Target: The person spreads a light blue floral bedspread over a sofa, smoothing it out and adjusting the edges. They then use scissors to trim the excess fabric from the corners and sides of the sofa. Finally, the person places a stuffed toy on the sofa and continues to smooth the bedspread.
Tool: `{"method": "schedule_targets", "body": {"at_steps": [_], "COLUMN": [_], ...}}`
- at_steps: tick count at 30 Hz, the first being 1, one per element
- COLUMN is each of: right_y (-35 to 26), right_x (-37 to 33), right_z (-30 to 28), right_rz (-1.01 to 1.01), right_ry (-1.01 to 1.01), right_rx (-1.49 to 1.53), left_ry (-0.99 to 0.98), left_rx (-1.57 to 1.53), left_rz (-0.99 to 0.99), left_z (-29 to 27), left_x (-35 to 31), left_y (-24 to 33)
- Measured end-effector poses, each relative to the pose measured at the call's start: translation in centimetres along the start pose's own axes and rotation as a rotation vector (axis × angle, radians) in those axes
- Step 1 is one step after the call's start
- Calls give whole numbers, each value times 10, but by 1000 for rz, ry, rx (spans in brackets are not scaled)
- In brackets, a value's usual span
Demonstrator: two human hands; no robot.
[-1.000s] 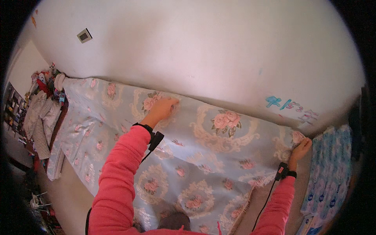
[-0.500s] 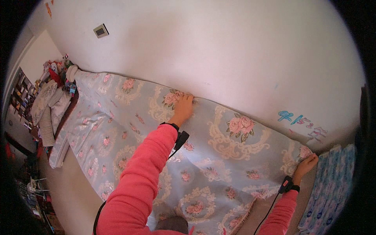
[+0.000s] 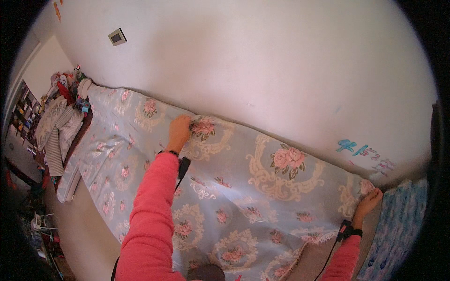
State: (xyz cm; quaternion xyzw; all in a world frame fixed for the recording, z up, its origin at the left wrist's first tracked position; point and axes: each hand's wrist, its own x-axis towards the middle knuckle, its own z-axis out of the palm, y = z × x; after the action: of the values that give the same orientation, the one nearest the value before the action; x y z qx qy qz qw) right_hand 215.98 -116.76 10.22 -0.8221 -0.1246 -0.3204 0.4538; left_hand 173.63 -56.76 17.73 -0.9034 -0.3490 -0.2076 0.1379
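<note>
A pale blue-grey floral cover [image 3: 225, 196] with pink roses and cream scrolls lies over a long piece of furniture against the wall. My left hand [image 3: 179, 132] is closed on the cover's upper edge, left of the middle, beside a rose cluster. Far to the right, my right hand [image 3: 371, 201] pinches the cover's upper right corner. Between the two hands the edge runs fairly straight along the wall. Creases cross the left part of the cloth. At the lower right a fringed edge [image 3: 323, 238] is turned back, showing a beige surface [image 3: 309, 257].
Blue patterned packages [image 3: 396, 229] stand at the right end. A striped cushion [image 3: 55, 152] and piled things [image 3: 65, 86] sit at the far left. On the white wall [image 3: 281, 56] are a switch panel [image 3: 117, 37] and coloured scribbles [image 3: 365, 152].
My left hand has moved left along the cover's upper edge, and its fingers are now bent over the cloth. The right hand stays at the corner.
</note>
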Motion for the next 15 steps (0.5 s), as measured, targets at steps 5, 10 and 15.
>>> {"method": "schedule_targets", "body": {"at_steps": [5, 10, 15], "right_y": [1, 1, -4], "right_x": [2, 5, 4], "right_z": [2, 2, 1], "right_rz": [19, -13, 61], "right_ry": [-63, -81, -85], "right_rx": [14, 19, 61], "left_ry": [-63, -293, -405], "left_rx": [-116, -145, 223], "left_rz": [94, -274, -267], "left_z": [-15, -7, 18], "left_x": [-34, 10, 41], "left_y": [-24, -28, -27]}}
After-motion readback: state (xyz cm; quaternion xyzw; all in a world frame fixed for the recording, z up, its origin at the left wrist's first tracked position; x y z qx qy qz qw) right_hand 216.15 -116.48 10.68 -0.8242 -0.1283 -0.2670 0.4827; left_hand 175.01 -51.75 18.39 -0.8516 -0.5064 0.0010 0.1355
